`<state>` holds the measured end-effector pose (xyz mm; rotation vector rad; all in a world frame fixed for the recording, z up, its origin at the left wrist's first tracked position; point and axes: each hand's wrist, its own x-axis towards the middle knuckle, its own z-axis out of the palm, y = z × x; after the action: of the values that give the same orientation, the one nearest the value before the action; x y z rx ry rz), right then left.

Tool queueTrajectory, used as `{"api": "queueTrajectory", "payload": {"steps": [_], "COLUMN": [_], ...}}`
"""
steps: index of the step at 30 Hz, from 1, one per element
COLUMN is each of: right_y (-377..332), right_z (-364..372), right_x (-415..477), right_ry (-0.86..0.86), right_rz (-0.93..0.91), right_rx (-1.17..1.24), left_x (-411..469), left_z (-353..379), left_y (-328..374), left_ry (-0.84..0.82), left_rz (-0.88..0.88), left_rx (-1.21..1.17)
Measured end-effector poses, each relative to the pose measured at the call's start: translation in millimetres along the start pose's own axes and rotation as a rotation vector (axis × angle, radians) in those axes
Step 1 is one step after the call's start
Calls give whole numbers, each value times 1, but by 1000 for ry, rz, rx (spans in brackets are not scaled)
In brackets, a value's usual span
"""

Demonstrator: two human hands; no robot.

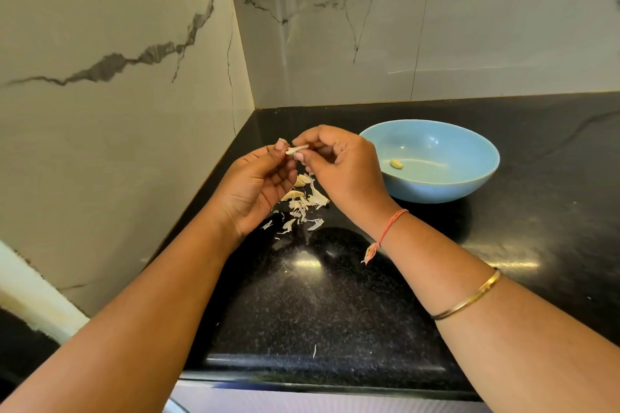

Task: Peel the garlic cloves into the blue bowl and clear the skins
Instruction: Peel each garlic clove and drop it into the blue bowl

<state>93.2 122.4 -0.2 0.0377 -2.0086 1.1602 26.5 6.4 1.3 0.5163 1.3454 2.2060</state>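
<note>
Marble-look wall tiles (117,27), pale with dark veins, meet in a corner behind a black speckled stone counter (335,295) that fills the lower part of the view. On the counter, to the right of the hands, stands the blue bowl (436,186), upright. Both forearms reach in from below; the right one carries a thin gold bangle (469,298) and, nearer the wrist, a red thread (391,223) with a loose tasselled end. The left hand (253,193) is raised above the counter, palm turned up, thumb and forefinger pinching one end of a garlic clove (297,149). The right hand (342,168) meets it from the other side, fingers curled, its fingertips nipping the same clove, so the clove is held between both hands, just left of the bowl's rim. Directly beneath the hands a loose heap of papery skins (303,203) lies on the counter, with some pieces scattered toward the near side. One peeled clove (396,164), yellowish, rests inside the bowl near its left wall. A single sliver of skin (314,350) lies well apart, close to the counter's front edge.
</note>
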Motion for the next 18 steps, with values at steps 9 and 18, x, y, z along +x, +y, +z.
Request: {"api": "queueTrajectory", "payload": {"steps": [9, 18], "right_y": [-9, -10], "right_z": [-1, -2], "right_x": [-1, -3], "right_ry": [8, -28], "right_rz": [445, 446], "right_rx": [499, 445], "left_x": [-3, -4], "left_z": [1, 2], "left_y": [-6, -6], "left_ry": [128, 120], "left_rz": [214, 218], "left_rx": [388, 450]}}
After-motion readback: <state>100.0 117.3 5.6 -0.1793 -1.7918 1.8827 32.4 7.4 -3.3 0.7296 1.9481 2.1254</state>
